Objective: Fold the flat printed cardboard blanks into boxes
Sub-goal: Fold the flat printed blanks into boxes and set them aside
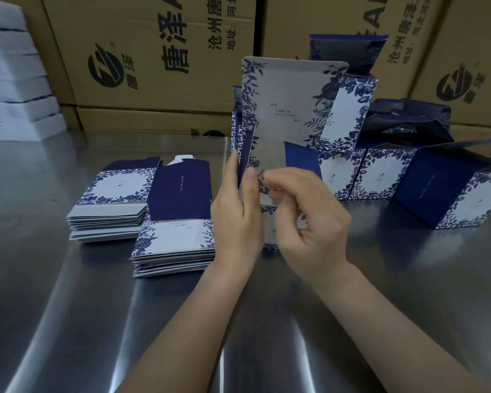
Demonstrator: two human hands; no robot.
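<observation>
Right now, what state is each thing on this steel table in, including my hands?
Blue-and-white floral cardboard blank: held upright, partly opened, not yet a box.
Left hand: grips the blank's left edge.
Right hand: curled at its lower flap, blurred; grip unclear.
Far stack of flat printed blanks: unfolded, lying flat.
Near stack of flat printed blanks: unfolded, lying flat.
Folded blue-and-white boxes: standing, top flaps open.

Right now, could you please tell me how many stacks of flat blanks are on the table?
2. The far stack lies at the left; the near stack sits beside it, just left of the left hand. The held blank could hide others.
</observation>
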